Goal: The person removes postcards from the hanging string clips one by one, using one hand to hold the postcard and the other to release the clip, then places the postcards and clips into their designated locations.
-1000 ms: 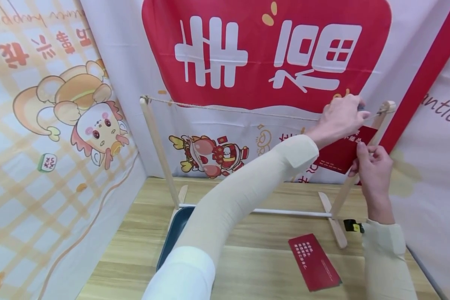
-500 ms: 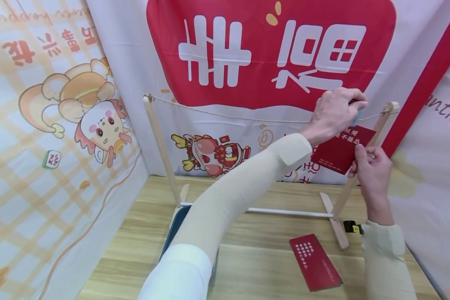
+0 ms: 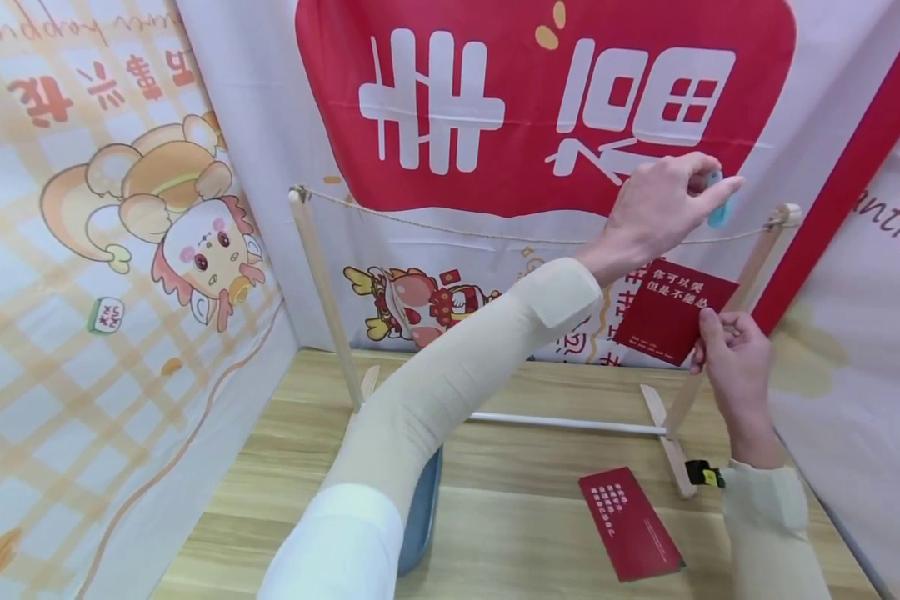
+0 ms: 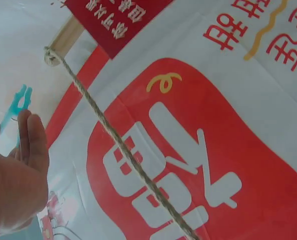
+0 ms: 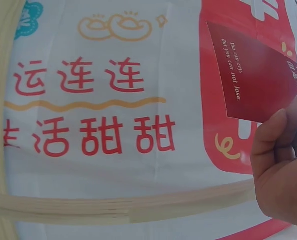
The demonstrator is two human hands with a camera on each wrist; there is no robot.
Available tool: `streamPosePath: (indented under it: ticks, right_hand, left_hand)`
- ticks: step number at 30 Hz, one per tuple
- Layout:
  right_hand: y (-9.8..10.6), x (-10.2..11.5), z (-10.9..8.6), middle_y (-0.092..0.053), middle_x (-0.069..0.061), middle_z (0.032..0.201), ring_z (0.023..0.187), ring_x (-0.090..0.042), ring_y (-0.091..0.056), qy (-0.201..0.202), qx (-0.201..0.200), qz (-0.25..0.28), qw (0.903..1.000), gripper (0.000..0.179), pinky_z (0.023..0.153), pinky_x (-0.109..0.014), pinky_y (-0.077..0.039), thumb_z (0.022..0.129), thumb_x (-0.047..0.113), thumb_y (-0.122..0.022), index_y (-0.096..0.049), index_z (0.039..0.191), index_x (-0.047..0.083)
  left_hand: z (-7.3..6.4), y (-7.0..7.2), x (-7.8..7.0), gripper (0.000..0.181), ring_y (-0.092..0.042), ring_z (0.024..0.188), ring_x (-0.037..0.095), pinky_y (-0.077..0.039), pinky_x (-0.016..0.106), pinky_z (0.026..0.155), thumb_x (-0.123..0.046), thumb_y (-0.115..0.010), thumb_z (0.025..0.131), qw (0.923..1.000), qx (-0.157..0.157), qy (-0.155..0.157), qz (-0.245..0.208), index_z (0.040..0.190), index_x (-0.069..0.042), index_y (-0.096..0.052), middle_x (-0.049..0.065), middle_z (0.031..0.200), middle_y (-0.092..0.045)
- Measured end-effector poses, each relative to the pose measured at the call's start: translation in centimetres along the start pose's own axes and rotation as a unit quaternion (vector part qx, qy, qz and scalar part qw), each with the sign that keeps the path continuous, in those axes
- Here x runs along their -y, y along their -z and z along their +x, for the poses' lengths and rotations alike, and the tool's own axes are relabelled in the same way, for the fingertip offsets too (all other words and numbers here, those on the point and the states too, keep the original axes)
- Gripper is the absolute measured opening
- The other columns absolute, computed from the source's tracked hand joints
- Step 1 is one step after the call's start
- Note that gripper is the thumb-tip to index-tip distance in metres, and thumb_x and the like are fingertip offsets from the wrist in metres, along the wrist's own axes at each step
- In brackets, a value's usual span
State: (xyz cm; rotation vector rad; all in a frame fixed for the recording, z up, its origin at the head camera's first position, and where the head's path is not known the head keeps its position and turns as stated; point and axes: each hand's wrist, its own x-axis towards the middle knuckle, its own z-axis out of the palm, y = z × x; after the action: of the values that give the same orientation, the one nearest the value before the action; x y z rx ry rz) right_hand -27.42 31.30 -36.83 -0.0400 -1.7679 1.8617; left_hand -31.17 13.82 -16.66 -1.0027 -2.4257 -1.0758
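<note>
In the head view my left hand (image 3: pixel 648 208) pinches a light blue clothespin (image 3: pixel 718 202) above the right end of a twine line (image 3: pixel 450 225). The left wrist view shows that clothespin (image 4: pixel 21 98) with its prongs pointing up, apart from the twine (image 4: pixel 113 131). My right hand (image 3: pixel 738 367) holds a red card (image 3: pixel 671 304) by its right edge between thumb and fingers. White Chinese writing and small English lines are printed on it. The card hangs just below the twine, tilted, in front of the right wooden post (image 3: pixel 755 262).
The wooden stand's left post (image 3: pixel 322 308) and white lower bar (image 3: pixel 570 423) stand on the wood-grain table (image 3: pixel 495 533). More red cards (image 3: pixel 632 525) lie at the front right. A dark blue tray (image 3: pixel 422 512) is partly behind my left arm. A black and yellow object (image 3: pixel 703 473) sits near the stand's foot.
My left hand has come up off the twine with the clothespin, which now shows plainly. The card in my right hand has shifted slightly down and left, away from the twine.
</note>
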Motion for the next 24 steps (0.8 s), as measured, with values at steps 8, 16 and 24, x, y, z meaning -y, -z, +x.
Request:
streamPosePath:
  ticks: [8,16,24]
  right_hand:
    - [0.3,-0.5,-0.9,-0.056,-0.003,0.054,0.038,-0.013,-0.051,0.009,0.026,-0.023,0.9994,0.021,0.038,-0.021,-0.046,0.096,0.023,-0.061,-0.049,0.088,0.008]
    - [0.3,-1.0,-1.9,-0.052,-0.004,0.050,0.037,-0.015,-0.049,0.016,0.039,-0.013,0.9990,0.025,0.035,-0.023,-0.044,0.098,0.020,-0.058,-0.044,0.082,0.006]
    - [0.8,-1.9,-2.6,-0.050,-0.004,0.054,0.041,-0.019,-0.050,0.018,0.121,-0.044,0.9915,0.026,0.039,-0.026,-0.046,0.101,0.022,-0.052,-0.043,0.084,0.004]
  left_hand:
    - [-1.3,1.1,1.3,0.049,-0.065,0.103,-0.004,-0.046,0.004,0.084,-0.034,-0.066,0.093,0.9980,0.023,-0.026,-0.052,0.138,-0.017,-0.055,-0.005,0.116,-0.071]
    - [-2.8,2.4,3.2,0.044,-0.064,0.109,-0.002,-0.046,0.005,0.089,-0.021,-0.067,0.093,0.9929,0.028,-0.048,-0.105,0.134,-0.011,-0.053,0.000,0.127,-0.066]
    - [-4.8,4.1,4.8,0.039,-0.066,0.102,0.002,-0.050,0.011,0.089,-0.018,-0.070,0.090,0.9881,-0.002,-0.082,-0.130,0.123,-0.007,-0.053,0.003,0.121,-0.066]
